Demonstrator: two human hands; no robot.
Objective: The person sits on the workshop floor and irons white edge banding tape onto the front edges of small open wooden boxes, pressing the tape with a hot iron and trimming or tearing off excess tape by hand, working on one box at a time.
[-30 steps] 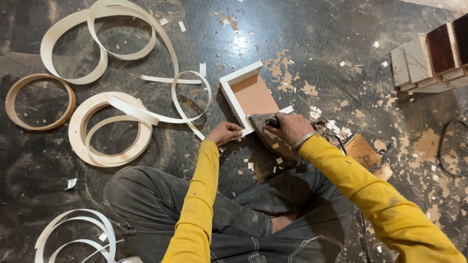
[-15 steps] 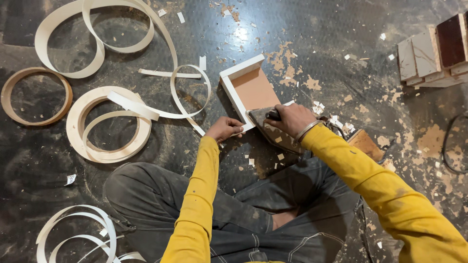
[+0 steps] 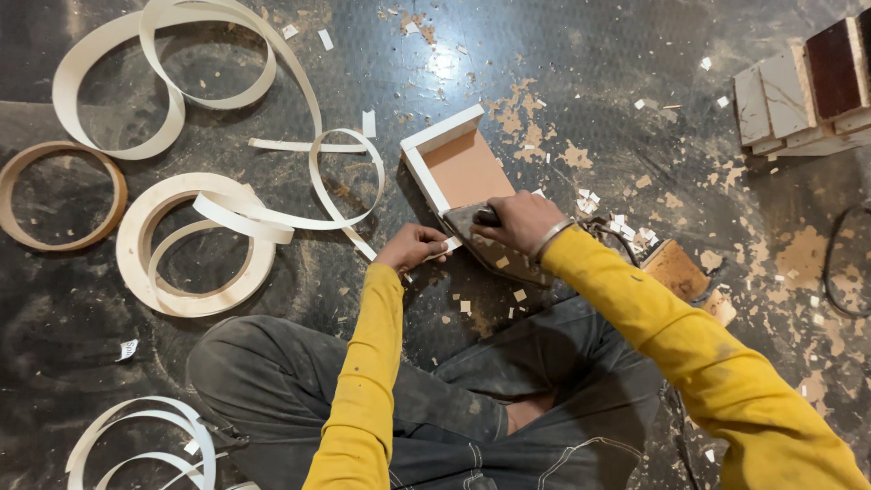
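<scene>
I sit cross-legged on the dark floor (image 3: 562, 82). My right hand (image 3: 522, 220) is clenched around the dark handle of a flat iron (image 3: 494, 247), whose grey sole lies against the near end of a small wooden panel (image 3: 464, 168) with white edging. My hand hides most of the handle. My left hand (image 3: 413, 247) pinches the white edge strip (image 3: 451, 243) just beside the iron's tip; the fingertips curl under, so the grip is hard to make out. Coils of white edge banding (image 3: 195, 245) lie to the left. A stack of boards (image 3: 803, 86) is cut off at the upper right.
</scene>
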